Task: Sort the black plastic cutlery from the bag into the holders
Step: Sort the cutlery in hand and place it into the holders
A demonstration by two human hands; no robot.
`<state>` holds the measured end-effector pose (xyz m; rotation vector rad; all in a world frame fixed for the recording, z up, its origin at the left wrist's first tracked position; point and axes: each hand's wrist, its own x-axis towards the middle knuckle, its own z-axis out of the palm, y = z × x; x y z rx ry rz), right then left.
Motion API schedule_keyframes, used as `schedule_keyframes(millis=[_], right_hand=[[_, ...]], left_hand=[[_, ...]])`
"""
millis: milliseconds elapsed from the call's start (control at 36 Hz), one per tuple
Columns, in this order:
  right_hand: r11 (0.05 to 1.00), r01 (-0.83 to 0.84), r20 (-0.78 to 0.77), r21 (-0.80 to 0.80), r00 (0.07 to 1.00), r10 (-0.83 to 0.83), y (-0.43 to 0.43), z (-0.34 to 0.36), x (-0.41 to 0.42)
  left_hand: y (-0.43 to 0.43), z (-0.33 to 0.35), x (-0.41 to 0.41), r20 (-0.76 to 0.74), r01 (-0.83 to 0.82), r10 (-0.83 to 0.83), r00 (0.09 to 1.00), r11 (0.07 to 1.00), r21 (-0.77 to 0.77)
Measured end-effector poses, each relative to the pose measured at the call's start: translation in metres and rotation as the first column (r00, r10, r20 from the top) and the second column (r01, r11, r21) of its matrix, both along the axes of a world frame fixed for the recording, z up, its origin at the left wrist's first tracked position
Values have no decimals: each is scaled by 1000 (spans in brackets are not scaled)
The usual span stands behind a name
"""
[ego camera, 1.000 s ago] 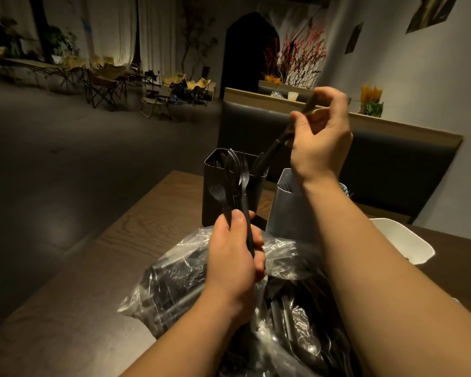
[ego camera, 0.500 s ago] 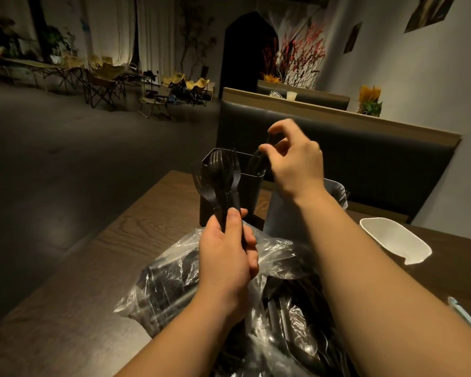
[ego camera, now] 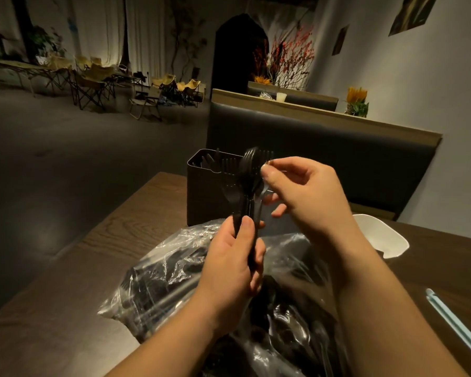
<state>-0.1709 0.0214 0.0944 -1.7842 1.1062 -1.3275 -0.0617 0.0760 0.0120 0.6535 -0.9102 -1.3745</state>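
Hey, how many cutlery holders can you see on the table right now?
1. The dark holder stands at the table's far end, behind the cutlery the left hand grips. A second may be hidden behind the right hand.

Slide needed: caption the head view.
Left hand grips black cutlery above the bag; right hand at its tips.

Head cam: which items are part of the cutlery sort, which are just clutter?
Job: cutlery bundle, left hand gripping it, right hand pinching its top, black holder, plastic bag.
Lying about: white dish, pale blue stick, both on the table.
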Motion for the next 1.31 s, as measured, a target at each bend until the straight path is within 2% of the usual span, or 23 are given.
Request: schedule_keyframes(millis=[83,222,417,528,667,917,1111,1306], right_hand=[[1000,20,62,10,998,-20,10,-3,-6],[995,78,27,-61,997,-77,11,-5,-12],[999,-8,179,48,984,0,11,-7,-19],[1000,5,158,15,987,-7,9,-7,-25],[988,-57,224,143,974,24,6,-6,-31],[980,-94,204,178,977,56,2,-11,-34],[988,-95,130,120,988,80,2,-16,-29],[997,14,-16,74,1000,-13,-5,-25,-23]], left_hand=[[2,-3,-4,71,23,-19,997,999,-43],[3,-8,-9,122,41,-34,992,997,-59],[6,-9,-13,209,96,-85,974,994,-45],[5,-10,-12,193,97,-95,977,995,-2],[4,-9,-11,213,79,-74,974,997,-14],[6,-11,-11,183,144,-149,972,989,44],[7,-8,-9,144,246,-258,955,965,93],[6,-10,-10,152,222,-236,960,969,105]])
